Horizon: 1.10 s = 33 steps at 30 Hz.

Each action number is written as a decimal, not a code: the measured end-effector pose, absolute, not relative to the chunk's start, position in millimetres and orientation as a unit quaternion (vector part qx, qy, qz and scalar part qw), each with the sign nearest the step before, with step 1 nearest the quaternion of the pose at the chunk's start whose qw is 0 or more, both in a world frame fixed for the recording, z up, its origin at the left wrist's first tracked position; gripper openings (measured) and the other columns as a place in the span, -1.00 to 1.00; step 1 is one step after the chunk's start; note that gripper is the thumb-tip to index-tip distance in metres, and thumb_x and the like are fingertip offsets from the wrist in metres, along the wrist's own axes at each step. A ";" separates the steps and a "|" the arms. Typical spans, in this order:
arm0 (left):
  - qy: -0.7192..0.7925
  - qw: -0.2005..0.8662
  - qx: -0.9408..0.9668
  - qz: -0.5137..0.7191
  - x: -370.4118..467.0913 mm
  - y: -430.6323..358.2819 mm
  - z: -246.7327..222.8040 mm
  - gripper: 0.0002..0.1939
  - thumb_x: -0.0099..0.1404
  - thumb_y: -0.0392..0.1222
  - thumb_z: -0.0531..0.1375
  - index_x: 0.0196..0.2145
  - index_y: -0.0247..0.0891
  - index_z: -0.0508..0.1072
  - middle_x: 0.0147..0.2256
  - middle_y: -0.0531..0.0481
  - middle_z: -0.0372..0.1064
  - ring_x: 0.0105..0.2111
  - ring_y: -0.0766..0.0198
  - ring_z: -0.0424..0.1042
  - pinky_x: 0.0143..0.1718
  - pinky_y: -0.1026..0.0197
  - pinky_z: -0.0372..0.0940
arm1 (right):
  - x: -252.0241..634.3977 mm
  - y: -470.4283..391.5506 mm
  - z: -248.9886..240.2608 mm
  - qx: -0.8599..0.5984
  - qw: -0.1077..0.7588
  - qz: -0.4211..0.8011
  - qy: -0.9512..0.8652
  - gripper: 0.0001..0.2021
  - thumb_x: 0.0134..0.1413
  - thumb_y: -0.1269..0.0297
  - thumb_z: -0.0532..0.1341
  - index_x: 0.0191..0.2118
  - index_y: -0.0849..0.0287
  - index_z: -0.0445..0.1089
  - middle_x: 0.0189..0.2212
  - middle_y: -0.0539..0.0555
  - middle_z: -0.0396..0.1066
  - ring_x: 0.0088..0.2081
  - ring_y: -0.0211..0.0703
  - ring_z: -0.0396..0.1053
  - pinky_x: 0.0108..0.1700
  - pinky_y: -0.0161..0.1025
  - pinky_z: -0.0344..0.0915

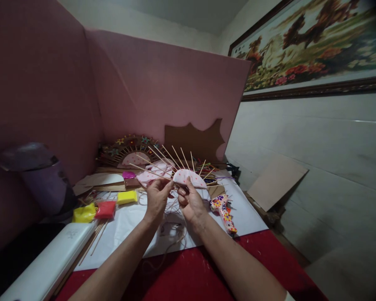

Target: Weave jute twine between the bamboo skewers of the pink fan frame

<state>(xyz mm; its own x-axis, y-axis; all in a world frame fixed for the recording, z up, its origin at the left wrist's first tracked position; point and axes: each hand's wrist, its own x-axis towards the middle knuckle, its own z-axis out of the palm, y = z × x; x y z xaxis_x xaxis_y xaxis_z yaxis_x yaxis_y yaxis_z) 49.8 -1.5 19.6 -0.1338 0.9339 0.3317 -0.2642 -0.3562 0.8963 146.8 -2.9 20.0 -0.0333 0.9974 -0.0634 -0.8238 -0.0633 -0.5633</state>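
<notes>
My right hand (191, 202) grips a half-round piece (189, 177) covered in white cloth with pink spots, thumb on its front face. Thin wooden sticks (177, 156) fan out from the curved edge of this piece. At its left corner my left hand (158, 198) is closed in a pinch; what lies between the fingertips is too small to make out. Loose twine (178, 238) hangs or lies below both hands. Behind them lies crumpled pink spotted cloth (155, 173). A flower-patterned glue gun (224, 213) rests to the right of my right hand.
A decorated stick fan (131, 156) and a brown cardboard cutout (192, 140) stand at the back. Yellow (84, 213) and red (105, 210) packets and a yellow block (127, 197) lie left. A white case (47, 263) sits front left, near a purple bin (47, 184).
</notes>
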 end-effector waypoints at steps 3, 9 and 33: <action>0.341 0.458 0.480 0.666 49.6 0.4 17.3 -0.78 -0.03 -0.18 0.28 -0.45 -0.37 0.40 -0.54 0.04 0.33 -0.55 0.37 0.29 -0.61 0.34 0.23 | 146.6 -2.3 18.2 -0.225 0.659 0.692 -0.190 -0.73 -0.01 0.17 0.24 -0.53 0.23 0.22 -0.78 -0.17 0.12 -0.78 -0.54 -0.15 -0.79 -0.55 -0.21; 0.331 0.473 0.482 0.660 50.1 0.5 14.4 -0.79 -0.04 -0.22 0.29 -0.44 -0.36 0.38 -0.52 0.04 0.34 -0.55 0.38 0.29 -0.58 0.34 0.22 | 146.4 -1.5 16.5 -0.225 0.662 0.692 -0.180 -0.74 0.00 0.19 0.24 -0.52 0.22 0.21 -0.79 -0.18 0.10 -0.78 -0.53 -0.15 -0.78 -0.55 -0.21; 0.362 0.522 0.427 0.644 56.6 -2.5 13.5 -0.64 -0.04 0.03 0.30 -0.44 -0.34 0.41 -0.53 0.02 0.38 -0.55 0.35 0.35 -0.50 0.30 0.25 | 137.6 -5.3 14.6 -0.266 0.683 0.640 -0.231 -0.64 -0.23 0.06 0.35 -0.53 0.23 0.24 -0.72 -0.13 0.21 -0.74 -0.52 -0.03 -0.77 -0.55 -0.14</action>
<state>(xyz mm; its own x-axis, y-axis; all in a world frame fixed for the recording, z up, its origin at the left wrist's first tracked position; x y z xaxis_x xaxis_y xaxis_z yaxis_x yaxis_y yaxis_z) 56.6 -2.5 13.5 -0.0899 0.9809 0.1726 -0.3628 -0.1936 0.9115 137.6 -5.3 14.6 0.0741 0.9969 -0.0245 -0.7517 0.0397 -0.6583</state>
